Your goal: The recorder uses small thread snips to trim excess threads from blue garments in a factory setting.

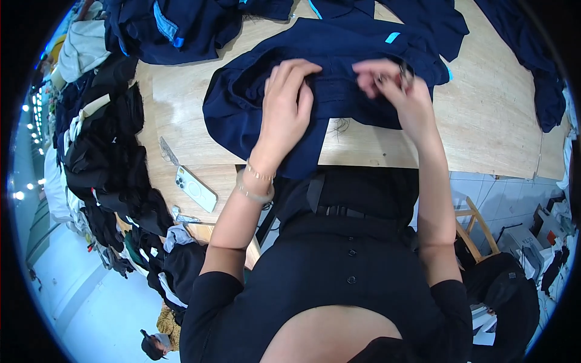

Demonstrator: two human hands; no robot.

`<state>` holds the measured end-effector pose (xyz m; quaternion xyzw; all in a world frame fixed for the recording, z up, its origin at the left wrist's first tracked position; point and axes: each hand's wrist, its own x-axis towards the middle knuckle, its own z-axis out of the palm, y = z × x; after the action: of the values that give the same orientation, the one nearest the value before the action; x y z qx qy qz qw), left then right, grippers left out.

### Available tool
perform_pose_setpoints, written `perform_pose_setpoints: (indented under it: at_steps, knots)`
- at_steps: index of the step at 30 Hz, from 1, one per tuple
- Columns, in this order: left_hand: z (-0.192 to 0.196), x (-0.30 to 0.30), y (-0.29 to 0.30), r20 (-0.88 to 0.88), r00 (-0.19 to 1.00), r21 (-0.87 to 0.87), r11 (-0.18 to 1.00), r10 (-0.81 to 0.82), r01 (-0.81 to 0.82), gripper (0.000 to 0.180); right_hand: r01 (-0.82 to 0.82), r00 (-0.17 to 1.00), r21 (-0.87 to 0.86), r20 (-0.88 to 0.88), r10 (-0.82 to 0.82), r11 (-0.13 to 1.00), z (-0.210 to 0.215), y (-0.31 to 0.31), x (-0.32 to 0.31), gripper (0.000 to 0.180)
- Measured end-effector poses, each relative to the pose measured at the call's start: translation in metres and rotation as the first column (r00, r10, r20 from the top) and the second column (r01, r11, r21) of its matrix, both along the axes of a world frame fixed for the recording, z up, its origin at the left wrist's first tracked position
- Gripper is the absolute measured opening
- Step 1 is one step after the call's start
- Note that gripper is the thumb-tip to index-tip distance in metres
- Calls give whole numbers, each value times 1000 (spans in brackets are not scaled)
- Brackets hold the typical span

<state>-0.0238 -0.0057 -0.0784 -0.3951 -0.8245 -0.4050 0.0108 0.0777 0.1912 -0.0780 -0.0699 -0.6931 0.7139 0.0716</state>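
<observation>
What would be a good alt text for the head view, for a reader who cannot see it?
Seen from above, a person's left hand presses a dark navy garment flat on a wooden table while the right hand pinches the fabric, holding a small metal tool. A phone lies at the left, beside piles of dark clothes.

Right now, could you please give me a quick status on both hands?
Left hand pressing dark navy fabric garment. Right hand pinching small metal snips at it. White phone lies apart.
</observation>
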Motion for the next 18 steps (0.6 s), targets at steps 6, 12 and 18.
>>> perform_pose_setpoints:
  at_steps: [6,12,18]
  knots:
    - [-38,-75,-18,415,909,204,971,26,-121,18,108,994,-143,21,-106,984,-28,29,-62,34]
    - [-26,-50,-1,345,934,253,967,-94,3,18,130,990,-146,68,-121,981,-27,24,-69,37]
    - [-18,4,46,-311,939,-228,948,145,-222,36,100,993,-177,74,-88,979,-25,27,-68,35]
